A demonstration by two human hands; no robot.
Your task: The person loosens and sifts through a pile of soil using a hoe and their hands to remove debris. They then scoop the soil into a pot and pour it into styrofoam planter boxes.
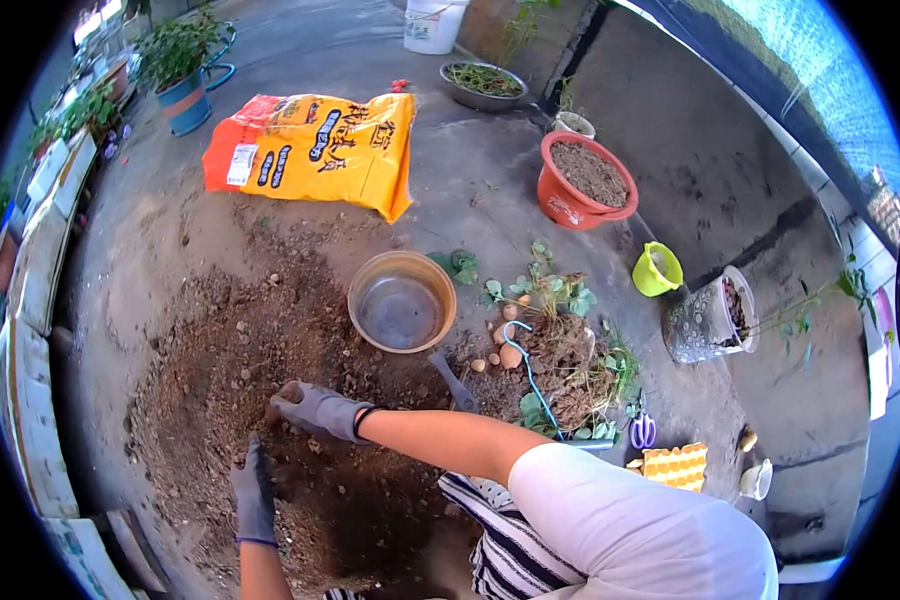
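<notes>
Both my hands wear grey gloves and are low over a spread of loose brown soil [230, 340]. My right hand [320, 410], with a dark band at the wrist, reaches in from the right. Its fingers curl together around some soil at the fingertips. Below it, my left hand [253, 495] comes up from the bottom edge, its thumb and fingers apart against the soil. Just beyond my right hand stands a round tan basin [450, 300], with a greyish bottom. A grey hand trowel [453, 383] lies beside the basin, partly hidden by my right arm.
An orange-yellow bag [360, 150] lies behind the soil. To the right are uprooted plants [570, 370], a blue hooked wire [530, 375], purple-handled scissors [643, 430] and a yellow egg tray [675, 467]. A red pot [560, 205] and a lime-green pot [650, 275] stand near the wall.
</notes>
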